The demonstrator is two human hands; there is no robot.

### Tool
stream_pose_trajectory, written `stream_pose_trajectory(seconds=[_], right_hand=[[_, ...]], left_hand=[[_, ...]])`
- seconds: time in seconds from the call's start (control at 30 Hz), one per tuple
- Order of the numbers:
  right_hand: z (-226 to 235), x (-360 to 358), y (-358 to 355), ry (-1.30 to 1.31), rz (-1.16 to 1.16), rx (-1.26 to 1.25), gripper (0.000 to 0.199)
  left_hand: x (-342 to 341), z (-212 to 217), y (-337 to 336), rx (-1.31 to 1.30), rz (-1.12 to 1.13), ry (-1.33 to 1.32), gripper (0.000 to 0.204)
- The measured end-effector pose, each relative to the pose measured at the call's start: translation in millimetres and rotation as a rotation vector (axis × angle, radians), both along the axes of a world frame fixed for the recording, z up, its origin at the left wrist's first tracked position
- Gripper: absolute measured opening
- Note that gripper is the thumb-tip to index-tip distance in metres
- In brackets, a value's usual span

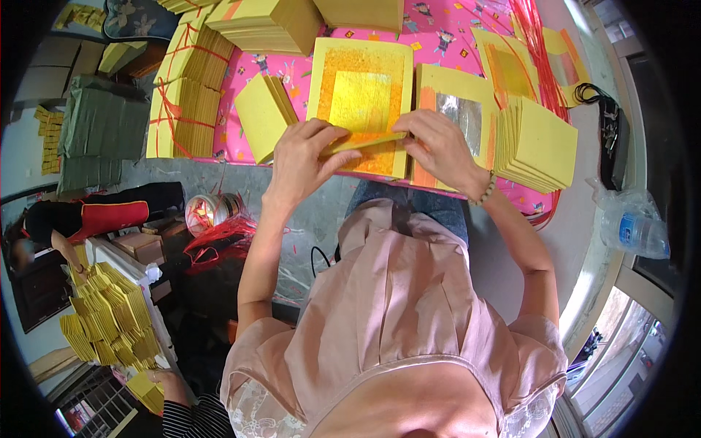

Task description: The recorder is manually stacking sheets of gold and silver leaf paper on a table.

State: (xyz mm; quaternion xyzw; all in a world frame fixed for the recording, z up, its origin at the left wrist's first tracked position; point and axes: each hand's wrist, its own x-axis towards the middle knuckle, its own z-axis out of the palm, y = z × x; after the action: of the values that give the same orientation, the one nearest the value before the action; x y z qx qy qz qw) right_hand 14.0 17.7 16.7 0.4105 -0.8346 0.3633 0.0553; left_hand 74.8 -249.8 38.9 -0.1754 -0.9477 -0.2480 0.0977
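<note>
My left hand [303, 157] and my right hand [438, 146] together pinch a thin folded bundle of yellow paper sheets [365, 141], held flat above the near edge of a stack of yellow sheets with gold foil squares [361, 95]. That stack lies on a pink patterned table cover [438, 36]. A stack with silver foil [460, 113] sits just right of it, partly behind my right hand. A fanned pile of plain yellow sheets [540, 146] lies further right, and a tilted small yellow stack [264, 115] lies to the left.
Tied yellow bundles [186, 102] and more stacks [266, 25] fill the left and back. Red string [537, 51] hangs at the right. A plastic water bottle [635, 230] lies on the right ledge. Another person's hand [164, 383] works at yellow piles [109, 321] lower left.
</note>
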Motion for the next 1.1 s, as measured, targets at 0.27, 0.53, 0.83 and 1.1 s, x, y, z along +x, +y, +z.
stream_pose_trajectory(seconds=[0.27, 0.53, 0.83, 1.1], right_hand=[[0, 0, -8, -0.115, -0.150, -0.051, 0.015], [-3, -18, -13, -0.416, -0.258, -0.228, 0.022], [-5, -44, -19, -0.768, -0.273, -0.505, 0.024], [-14, -78, -24, -0.842, -0.295, -0.481, 0.027]], left_hand=[[-13, 16, 5, -0.078, 0.060, 0.009, 0.052], [-9, 1, 27, -0.077, 0.077, 0.541, 0.057], [-29, -14, 27, -0.169, -0.029, 0.193, 0.072], [-62, -22, 27, -0.240, -0.033, 0.069, 0.082]])
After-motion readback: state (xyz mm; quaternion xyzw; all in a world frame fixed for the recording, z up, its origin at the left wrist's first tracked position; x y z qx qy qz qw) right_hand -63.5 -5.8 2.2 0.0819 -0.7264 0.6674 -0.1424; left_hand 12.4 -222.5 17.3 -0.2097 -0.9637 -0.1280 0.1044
